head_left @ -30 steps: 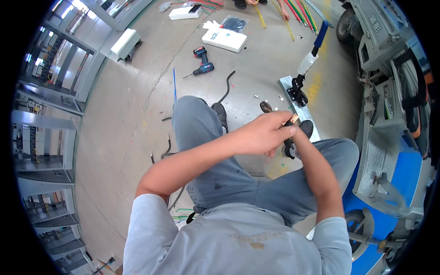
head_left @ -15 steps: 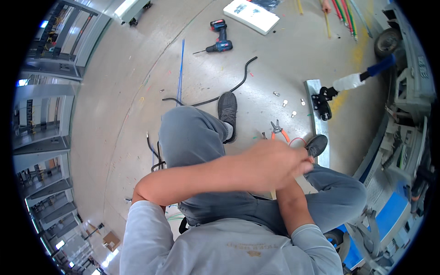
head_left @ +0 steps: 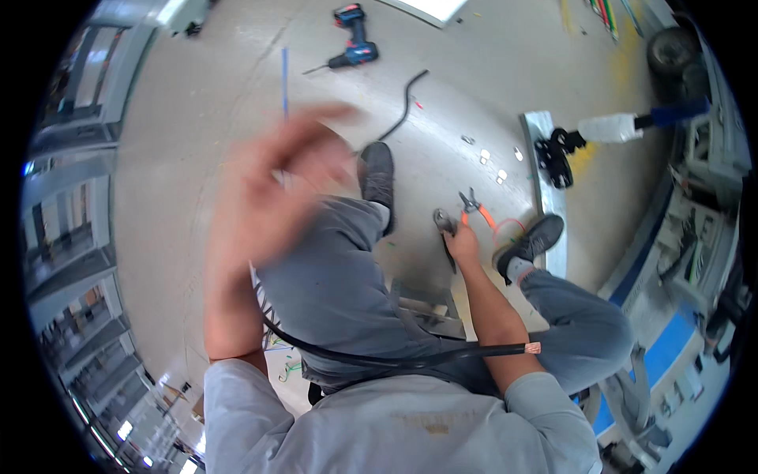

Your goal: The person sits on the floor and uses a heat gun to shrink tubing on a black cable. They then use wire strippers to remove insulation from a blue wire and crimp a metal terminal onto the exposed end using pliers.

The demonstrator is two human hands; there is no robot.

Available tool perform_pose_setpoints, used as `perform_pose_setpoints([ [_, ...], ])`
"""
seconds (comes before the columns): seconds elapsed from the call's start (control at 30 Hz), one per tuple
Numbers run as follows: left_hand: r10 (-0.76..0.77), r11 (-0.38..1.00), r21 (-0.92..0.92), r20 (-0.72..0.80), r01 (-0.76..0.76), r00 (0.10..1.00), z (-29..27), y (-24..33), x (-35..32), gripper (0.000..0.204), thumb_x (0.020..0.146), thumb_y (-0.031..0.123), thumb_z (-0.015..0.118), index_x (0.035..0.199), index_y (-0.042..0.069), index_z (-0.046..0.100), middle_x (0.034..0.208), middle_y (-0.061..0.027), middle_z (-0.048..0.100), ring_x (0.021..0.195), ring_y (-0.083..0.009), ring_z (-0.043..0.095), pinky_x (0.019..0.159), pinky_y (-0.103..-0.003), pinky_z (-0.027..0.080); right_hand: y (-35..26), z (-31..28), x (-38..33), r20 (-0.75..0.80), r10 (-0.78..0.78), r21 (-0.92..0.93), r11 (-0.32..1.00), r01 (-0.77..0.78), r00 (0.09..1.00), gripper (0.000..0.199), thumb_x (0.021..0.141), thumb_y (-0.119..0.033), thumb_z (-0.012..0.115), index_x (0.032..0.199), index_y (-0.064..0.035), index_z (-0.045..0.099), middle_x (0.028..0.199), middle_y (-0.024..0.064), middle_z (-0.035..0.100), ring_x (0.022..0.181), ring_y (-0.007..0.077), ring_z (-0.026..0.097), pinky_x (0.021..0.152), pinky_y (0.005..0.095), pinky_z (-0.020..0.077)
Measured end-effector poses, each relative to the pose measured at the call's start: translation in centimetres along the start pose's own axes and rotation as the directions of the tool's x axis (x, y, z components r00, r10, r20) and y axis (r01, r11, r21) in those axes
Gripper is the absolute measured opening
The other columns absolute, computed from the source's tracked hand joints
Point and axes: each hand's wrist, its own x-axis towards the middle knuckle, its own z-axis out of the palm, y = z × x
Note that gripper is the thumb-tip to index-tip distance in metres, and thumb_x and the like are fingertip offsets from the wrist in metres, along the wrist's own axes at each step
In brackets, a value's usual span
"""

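Observation:
My left hand is a blur above my left knee, its fingers smeared by motion; whether it holds anything is unclear. Down at the floor between my feet, my right hand has its fingers closed on a dark hand tool with a rounded head, whose exact kind I cannot make out. Right beside it lie wire strippers with orange handles. A thick black cable stretches across my lap and over my right forearm, its bare copper end pointing right.
Several metal lugs lie beyond the strippers. A metal bar carries a black tool with a long wrapped handle. Farther off are a cordless drill and another black cable piece. Grey cabinets line the left; a wheeled machine stands right.
My left hand has swung left and forward from near my right hand. My right hand has reached down to the dark tool. The black cable with its copper end now lies across my lap.

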Motion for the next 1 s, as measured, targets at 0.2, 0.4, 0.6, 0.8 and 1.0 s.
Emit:
perform_pose_setpoints([
  [0.2,-0.502,0.845,-0.043,-0.403,0.532,0.765,-7.2,-27.3,3.9,0.036,0.100,0.034,0.069,0.115,0.001,0.071,0.093,-0.0072,0.072,0.080,-0.0140,0.071,0.068,-0.028,0.055,2.8,-2.8,2.2,-0.276,-0.031,-0.034,0.999,0.022,0.961,0.041,0.085,-0.027,0.078,0.114,-0.0015,0.065,0.109,0.0228,0.067,0.106,0.0425,0.066,0.092,0.0514,0.0530],
  [0.4,-0.557,0.398,0.484,-0.547,0.779,0.625,-8.3,-48.8,-2.3,0.048,0.084,0.043,0.073,0.106,0.001,0.075,0.098,-0.0231,0.076,0.099,-0.0400,0.074,0.090,-0.048,0.057,3.5,-5.4,3.2,-0.254,-0.034,-0.205,0.979,-0.019,0.967,0.071,0.078,-0.044,0.087,0.129,-0.0035,0.058,0.124,0.0201,0.065,0.120,0.0404,0.060,0.100,0.0501,0.0505],
  [0.6,-0.596,0.296,0.375,-0.647,0.879,0.477,-5.3,-50.3,-1.4,0.045,0.084,0.032,0.075,0.118,0.003,0.067,0.119,-0.0227,0.073,0.112,-0.0411,0.069,0.095,-0.049,0.055,0.5,-4.6,3.8,-0.177,0.098,-0.282,0.948,-0.146,0.979,0.085,0.069,-0.048,0.093,0.134,-0.0087,0.054,0.123,0.0181,0.064,0.120,0.0412,0.059,0.100,0.0530,0.0501],
  [0.8,-0.541,0.386,0.285,-0.700,0.877,0.466,-4.9,-51.9,-1.7,0.035,0.082,0.020,0.072,0.111,0.004,0.063,0.109,-0.0227,0.074,0.108,-0.0420,0.070,0.093,-0.050,0.055,2.7,-3.6,6.2,-0.030,0.149,-0.169,0.974,-0.152,0.988,0.081,0.068,-0.048,0.093,0.132,-0.0078,0.061,0.119,0.0191,0.068,0.113,0.0408,0.065,0.094,0.0511,0.0529],
  [1.0,-0.612,0.395,0.344,-0.593,0.852,0.523,-5.5,-53.4,-3.7,0.030,0.079,0.020,0.068,0.104,0.004,0.072,0.107,-0.0214,0.075,0.104,-0.0422,0.071,0.092,-0.048,0.055,2.6,-3.8,6.1,-0.004,0.112,0.116,0.987,-0.111,0.994,0.047,0.078,-0.043,0.087,0.101,-0.0039,0.076,0.084,0.0169,0.073,0.082,0.0354,0.070,0.079,0.0464,0.0530],
])
